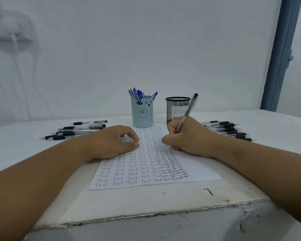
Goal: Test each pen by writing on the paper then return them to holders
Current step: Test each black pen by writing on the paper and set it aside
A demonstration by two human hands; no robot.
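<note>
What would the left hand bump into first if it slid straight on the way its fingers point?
Probably the right hand, which grips a black pen. The left hand rests on the paper, fingers pointing right across it. Only written paper lies between them.

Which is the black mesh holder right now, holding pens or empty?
Empty as far as shows: no pens stick up above the black mesh holder, unlike the blue cup. Its bottom is partly hidden by the right hand.
</note>
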